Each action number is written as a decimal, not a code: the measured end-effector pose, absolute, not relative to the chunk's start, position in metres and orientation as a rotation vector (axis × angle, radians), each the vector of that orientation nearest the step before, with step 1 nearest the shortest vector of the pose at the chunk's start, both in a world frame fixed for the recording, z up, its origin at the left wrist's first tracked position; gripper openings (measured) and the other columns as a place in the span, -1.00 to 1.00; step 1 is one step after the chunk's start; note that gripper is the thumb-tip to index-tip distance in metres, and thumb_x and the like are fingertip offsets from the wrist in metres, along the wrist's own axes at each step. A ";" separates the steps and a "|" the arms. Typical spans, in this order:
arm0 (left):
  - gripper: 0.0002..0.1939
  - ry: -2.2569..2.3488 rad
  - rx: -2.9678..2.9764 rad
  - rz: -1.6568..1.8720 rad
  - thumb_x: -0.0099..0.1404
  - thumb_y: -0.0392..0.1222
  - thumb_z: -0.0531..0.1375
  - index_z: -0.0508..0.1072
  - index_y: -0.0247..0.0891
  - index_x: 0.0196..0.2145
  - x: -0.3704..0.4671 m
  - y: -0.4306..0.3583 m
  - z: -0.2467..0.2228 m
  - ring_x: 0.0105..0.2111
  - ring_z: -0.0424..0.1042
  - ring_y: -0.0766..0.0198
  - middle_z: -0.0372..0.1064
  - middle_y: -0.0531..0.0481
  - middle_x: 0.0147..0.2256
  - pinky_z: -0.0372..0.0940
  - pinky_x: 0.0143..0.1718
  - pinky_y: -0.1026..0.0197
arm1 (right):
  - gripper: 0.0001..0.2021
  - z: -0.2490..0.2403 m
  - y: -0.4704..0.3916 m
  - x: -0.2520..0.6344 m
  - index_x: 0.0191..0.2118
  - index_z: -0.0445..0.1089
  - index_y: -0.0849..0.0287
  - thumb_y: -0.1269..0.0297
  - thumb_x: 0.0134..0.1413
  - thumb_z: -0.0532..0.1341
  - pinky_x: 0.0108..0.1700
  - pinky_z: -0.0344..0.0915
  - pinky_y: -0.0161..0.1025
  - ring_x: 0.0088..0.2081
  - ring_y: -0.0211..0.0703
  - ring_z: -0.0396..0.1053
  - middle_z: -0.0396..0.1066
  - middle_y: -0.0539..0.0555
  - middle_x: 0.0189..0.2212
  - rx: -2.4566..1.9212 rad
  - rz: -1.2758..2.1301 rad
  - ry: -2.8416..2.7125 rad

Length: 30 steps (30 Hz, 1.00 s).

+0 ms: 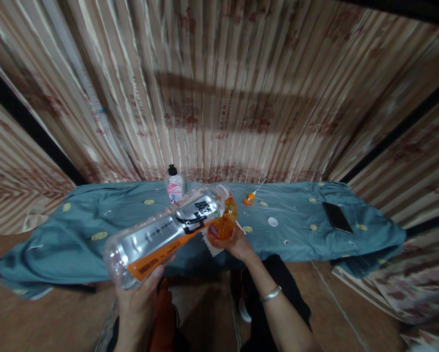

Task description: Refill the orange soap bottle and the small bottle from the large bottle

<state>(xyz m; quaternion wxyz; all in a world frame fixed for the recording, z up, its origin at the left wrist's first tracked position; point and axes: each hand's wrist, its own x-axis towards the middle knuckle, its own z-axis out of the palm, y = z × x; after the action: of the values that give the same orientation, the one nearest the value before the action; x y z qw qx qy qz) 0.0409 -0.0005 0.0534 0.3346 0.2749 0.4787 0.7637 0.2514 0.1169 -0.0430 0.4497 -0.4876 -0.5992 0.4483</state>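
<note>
My left hand is wrapped round the lower part of a large clear bottle with a silver and orange label. The bottle is tilted, its open mouth up at the right, over the top of an orange bottle. Around the lower right side of that orange bottle, my right hand is closed. Whether liquid passes between the two mouths cannot be made out. Behind the large bottle stands a small clear bottle with a black cap and pink label. An orange pump top with a pale tube lies to the right.
A green cloth with yellow spots covers the narrow table. On it lie a white round cap, a dark phone at the right, and a white paper under the orange bottle. Patterned curtains hang behind and at both sides.
</note>
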 end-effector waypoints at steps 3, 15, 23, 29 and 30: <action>-0.34 1.226 0.718 1.994 -0.18 -0.07 0.58 0.57 -0.26 -0.10 0.038 0.000 0.049 -0.40 0.64 0.01 0.64 -0.10 -0.35 0.58 -0.30 0.05 | -0.44 -0.042 0.117 0.251 -0.01 0.47 0.04 0.16 -0.21 0.54 0.08 0.55 0.04 -0.05 0.06 0.62 0.65 0.06 -0.08 -1.221 1.129 -1.461; -0.58 1.188 0.820 1.951 -0.09 -0.11 0.56 0.62 -0.26 -0.27 0.031 0.000 0.042 -0.38 0.65 -0.01 0.65 -0.13 -0.34 0.59 -0.28 0.03 | -0.48 -0.040 0.116 0.248 -0.04 0.48 0.05 0.18 -0.20 0.54 0.08 0.56 0.05 -0.05 0.08 0.62 0.66 0.07 -0.10 -1.187 1.140 -1.442; -0.51 1.202 0.780 1.917 -0.11 -0.09 0.56 0.58 -0.28 -0.21 0.028 0.000 0.038 -0.33 0.66 -0.11 0.65 -0.17 -0.30 0.59 -0.23 -0.10 | -0.50 -0.036 0.115 0.248 -0.06 0.48 0.05 0.20 -0.20 0.53 0.07 0.56 0.08 -0.02 0.10 0.61 0.66 0.07 -0.11 -1.184 1.147 -1.448; -0.33 1.170 0.736 1.945 -0.10 -0.15 0.56 0.51 -0.23 -0.01 0.033 -0.001 0.042 -0.33 0.66 -0.06 0.66 -0.11 -0.29 0.60 -0.24 -0.07 | -0.47 -0.034 0.115 0.249 -0.04 0.48 0.02 0.16 -0.22 0.53 0.09 0.55 0.08 -0.03 0.07 0.61 0.66 0.04 -0.11 -1.180 1.147 -1.451; -0.36 1.175 0.734 1.944 -0.11 -0.14 0.57 0.53 -0.24 -0.05 0.032 -0.001 0.041 -0.34 0.66 -0.06 0.66 -0.12 -0.30 0.60 -0.24 -0.06 | -0.48 -0.034 0.115 0.249 -0.04 0.48 0.02 0.16 -0.22 0.53 0.10 0.55 0.08 -0.03 0.07 0.61 0.66 0.04 -0.11 -1.183 1.144 -1.454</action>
<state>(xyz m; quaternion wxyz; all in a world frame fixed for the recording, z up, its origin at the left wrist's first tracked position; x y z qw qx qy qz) 0.0323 -0.0008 0.0415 0.3683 0.2860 0.4575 0.7571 0.2490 0.1151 -0.0344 0.4553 -0.4796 -0.5894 0.4640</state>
